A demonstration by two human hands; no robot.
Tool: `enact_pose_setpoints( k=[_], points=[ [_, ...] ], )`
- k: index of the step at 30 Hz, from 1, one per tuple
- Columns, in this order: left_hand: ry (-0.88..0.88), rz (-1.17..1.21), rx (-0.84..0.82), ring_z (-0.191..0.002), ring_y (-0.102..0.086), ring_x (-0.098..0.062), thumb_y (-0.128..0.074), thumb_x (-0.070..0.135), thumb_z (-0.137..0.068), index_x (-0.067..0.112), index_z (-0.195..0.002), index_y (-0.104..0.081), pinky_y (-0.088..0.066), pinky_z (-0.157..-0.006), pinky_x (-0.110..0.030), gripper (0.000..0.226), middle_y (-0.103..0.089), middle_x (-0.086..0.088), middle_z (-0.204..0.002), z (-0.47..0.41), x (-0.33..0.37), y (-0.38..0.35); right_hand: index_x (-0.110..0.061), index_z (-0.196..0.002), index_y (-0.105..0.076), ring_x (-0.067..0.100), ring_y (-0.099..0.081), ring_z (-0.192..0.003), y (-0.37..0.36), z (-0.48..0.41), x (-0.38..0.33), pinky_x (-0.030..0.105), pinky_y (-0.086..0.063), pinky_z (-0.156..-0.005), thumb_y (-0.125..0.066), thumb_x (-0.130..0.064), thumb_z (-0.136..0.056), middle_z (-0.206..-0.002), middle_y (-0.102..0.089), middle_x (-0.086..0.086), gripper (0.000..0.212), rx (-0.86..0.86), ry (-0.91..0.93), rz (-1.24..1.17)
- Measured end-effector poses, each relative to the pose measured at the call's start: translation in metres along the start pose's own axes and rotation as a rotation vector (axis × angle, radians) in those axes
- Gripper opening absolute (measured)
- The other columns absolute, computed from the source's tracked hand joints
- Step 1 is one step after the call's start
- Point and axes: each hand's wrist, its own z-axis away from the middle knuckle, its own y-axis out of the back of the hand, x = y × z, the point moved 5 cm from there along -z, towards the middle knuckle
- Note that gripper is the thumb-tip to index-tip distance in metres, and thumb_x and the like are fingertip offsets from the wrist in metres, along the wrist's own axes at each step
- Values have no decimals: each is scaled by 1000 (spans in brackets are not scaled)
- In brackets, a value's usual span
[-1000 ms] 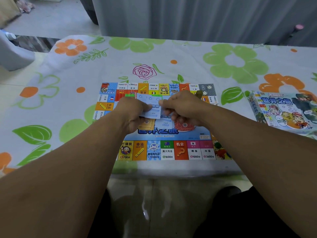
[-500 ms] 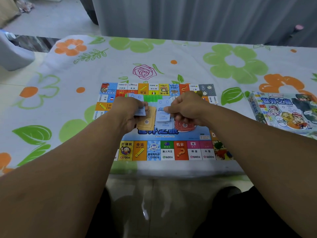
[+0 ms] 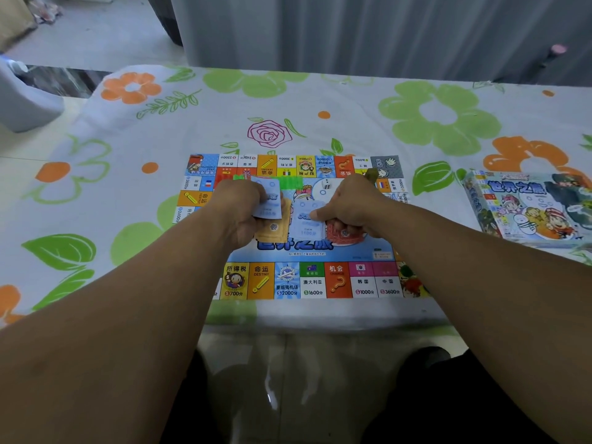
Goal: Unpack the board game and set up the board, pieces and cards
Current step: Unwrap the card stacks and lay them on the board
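The colourful game board [image 3: 288,280] lies flat on the flowered tablecloth in front of me. My left hand [image 3: 238,208] grips a small stack of pale blue cards [image 3: 269,203] above the board's centre. My right hand [image 3: 352,208] pinches a single pale blue card [image 3: 306,224] by its right edge, low over the board's middle. An orange card pile [image 3: 274,232] lies under my left hand and a red card pile [image 3: 344,237] under my right. Green paper [image 3: 288,182] shows behind the blue stack. A white die [image 3: 326,184] rests on the board.
The game box [image 3: 528,206] lies at the right edge of the table. A grey bin [image 3: 25,100] stands off the table's far left. Grey curtains [image 3: 352,30] hang behind the table. The near table edge [image 3: 320,322] is just above my lap.
My hands were together on the blue cards a second ago. They have parted: my right hand has drawn one blue card off to the right and lowered it toward the board.
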Motion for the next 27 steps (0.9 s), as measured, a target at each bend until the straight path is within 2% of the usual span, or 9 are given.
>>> enact_pose_setpoints(
  k=[2, 5, 10, 14, 17, 18, 21, 24, 27],
  points=[
    [4, -24, 2, -96, -71, -34, -53, -10, -94, 3, -124, -54, -56, -92, -56, 32, -67, -19, -115, -2, -1, 0, 0, -74, -59, 21, -45, -40, -1, -1, -2, 30, -42, -49, -84, -19, -82, -56, -58, 14, 33, 5, 43, -13],
    [1, -43, -29, -93, -72, -32, -58, -10, -92, 2, -116, -59, -60, -82, -50, 27, -70, -18, -111, -2, -2, -2, 1, -73, -62, 19, -50, -43, -5, -2, -9, 27, -43, -47, -75, -16, -90, -61, -61, 15, 28, -20, 136, -96],
    [-12, -54, -83, -91, -75, -30, -67, -8, -87, 2, -115, -64, -60, -85, -49, 30, -74, -15, -106, -2, -2, -6, 0, -93, -67, 12, -57, -49, -13, 3, -21, 22, -39, -41, -65, -33, -98, -86, -69, 14, 34, -84, 178, -237],
    [-27, -70, -115, -90, -75, -28, -69, -5, -86, 1, -120, -63, -60, -86, -47, 35, -75, -15, -106, 0, -2, -10, -6, -87, -63, 11, -56, -47, -15, 4, -26, 21, -39, -40, -71, -22, -94, -80, -66, 12, 19, -81, 176, -304],
    [-23, -45, -93, -88, -74, -27, -66, -1, -91, 2, -108, -65, -62, -74, -39, 17, -74, -14, -104, -2, -3, -9, -4, -88, -63, 10, -56, -45, -12, 2, -25, 21, -39, -40, -71, -18, -93, -79, -64, 13, 17, -72, 155, -344],
    [-22, -29, -75, -86, -74, -28, -65, -1, -92, 3, -101, -64, -62, -71, -39, 11, -73, -14, -102, -1, -2, -8, -2, -90, -64, 10, -56, -45, -10, 1, -23, 21, -39, -40, -71, -18, -93, -79, -64, 13, 18, -65, 139, -346],
    [-20, 19, -25, -85, -73, -30, -59, -3, -92, 7, -93, -60, -61, -83, -47, 10, -70, -16, -98, -3, 0, -3, 1, -91, -67, 11, -54, -46, -2, -1, -14, 22, -38, -41, -72, -20, -93, -81, -67, 14, 23, -55, 75, -318],
    [-13, 45, -30, -74, -70, -26, -49, -5, -93, 9, -94, -55, -59, -77, -42, 16, -68, -15, -91, -2, 1, 0, 2, -82, -68, 14, -51, -47, 0, -2, -4, 23, -36, -42, -74, -23, -92, -70, -67, 13, 27, -83, 18, -220],
    [-5, 65, -29, -72, -68, -25, -45, -6, -94, 10, -92, -53, -59, -77, -40, 19, -66, -14, -86, 0, 1, -2, 7, -87, -70, 19, -50, -55, -2, -2, 4, 25, -37, -45, -76, -25, -89, -70, -68, 14, 33, -96, -30, -132]
  ],
)
